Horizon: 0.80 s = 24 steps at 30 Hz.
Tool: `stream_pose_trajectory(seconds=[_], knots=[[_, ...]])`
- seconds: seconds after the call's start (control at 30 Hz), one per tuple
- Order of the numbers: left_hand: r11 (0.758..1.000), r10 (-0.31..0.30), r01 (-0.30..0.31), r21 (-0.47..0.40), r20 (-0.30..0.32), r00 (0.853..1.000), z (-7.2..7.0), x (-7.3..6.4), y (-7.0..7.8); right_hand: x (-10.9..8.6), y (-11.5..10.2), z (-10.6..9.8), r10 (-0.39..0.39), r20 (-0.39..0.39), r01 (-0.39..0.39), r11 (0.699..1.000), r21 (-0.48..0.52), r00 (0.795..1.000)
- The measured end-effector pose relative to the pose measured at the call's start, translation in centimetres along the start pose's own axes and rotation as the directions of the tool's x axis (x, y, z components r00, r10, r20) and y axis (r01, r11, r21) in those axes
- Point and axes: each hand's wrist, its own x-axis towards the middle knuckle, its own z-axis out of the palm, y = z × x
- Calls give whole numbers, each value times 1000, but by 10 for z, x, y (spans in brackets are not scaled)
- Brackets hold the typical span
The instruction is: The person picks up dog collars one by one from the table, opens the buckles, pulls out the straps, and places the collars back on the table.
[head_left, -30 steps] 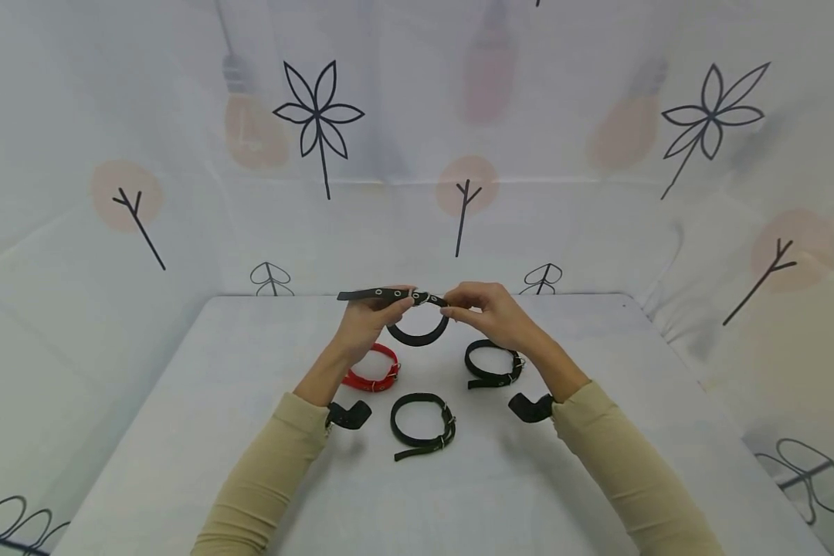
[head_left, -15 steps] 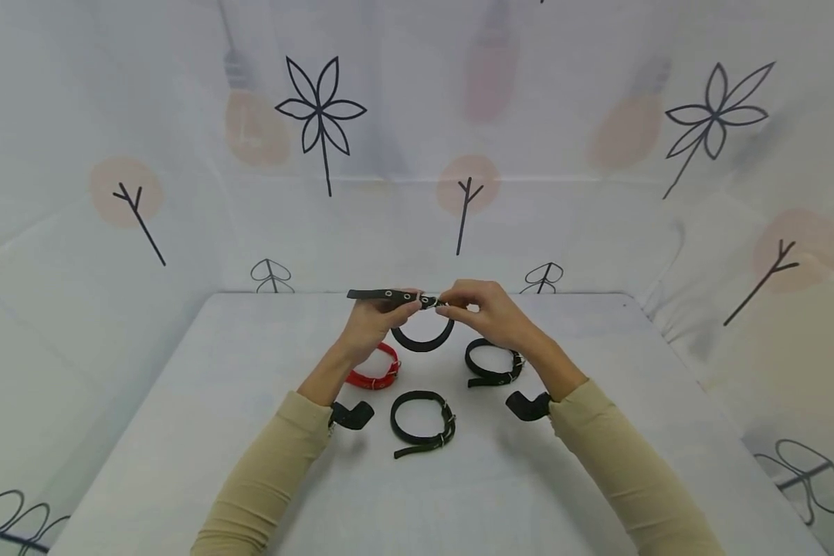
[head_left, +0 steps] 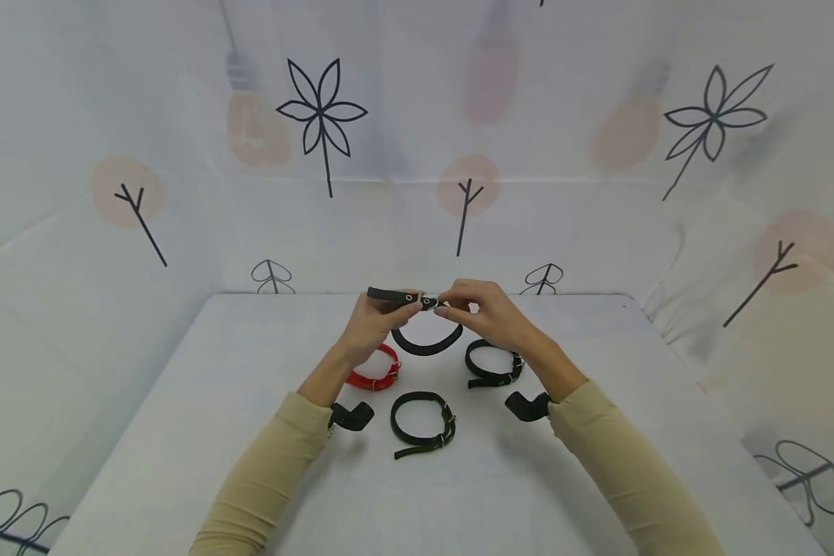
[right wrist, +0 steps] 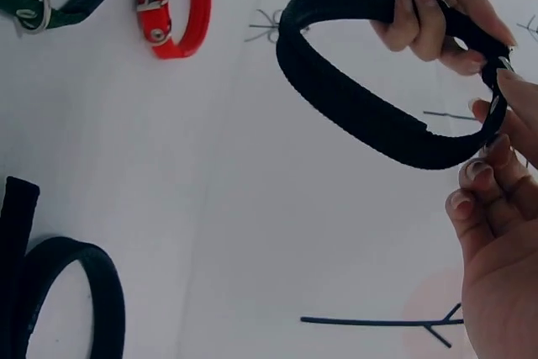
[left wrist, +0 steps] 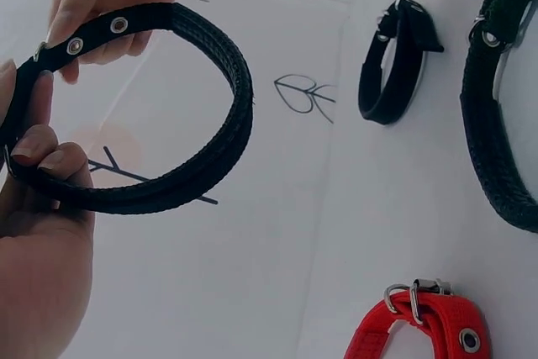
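Above the far part of the table, both hands hold a black collar [head_left: 427, 350] with metal eyelets and a buckle. My left hand [head_left: 374, 323] grips it by the buckle, thumb in front and fingers curled behind the strap. The strap's loose end points left past that hand. My right hand [head_left: 485, 310] pinches the strap just right of the buckle with thumb and fingertips. Below the hands hangs the collar's round loop, seen whole in the left wrist view. Fingers partly hide the buckle in each view.
A red collar [head_left: 375, 382] lies on the white table [head_left: 264, 355] below the left hand, partly behind the wrist. Another black collar [head_left: 492, 380] lies below the right hand. Nearer stands a dark green collar [head_left: 422, 444]. Patterned cloth [head_left: 403, 224] rises behind the table.
The strap's loose end has drawn in to the right, so less sticks out on the left. The hanging loop has grown wider and sits slightly lower. Both hands stay almost in place.
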Motion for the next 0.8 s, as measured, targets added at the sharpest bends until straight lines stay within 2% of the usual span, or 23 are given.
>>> stream_pose_trajectory(seconds=[0.07,0.3,0.4,0.63,0.8], knots=[[1000,-6,6,7,4,1000,1,0,0,1,-1,0,-7,0,7,1000,-5,1000],[1000,1,-1,8,-42,999,-2,-3,1,-4,3,-4,54,5,-54,998,-29,999],[1000,11,-10,15,-42,999,-3,-3,2,-4,4,-4,42,11,-42,999,-23,999],[999,12,-12,33,3,1000,-2,-2,4,2,-1,-2,-19,12,19,1000,-2,1000],[1000,6,-6,1,-35,999,-7,-5,6,-2,1,-5,12,8,-12,1000,-25,1000]])
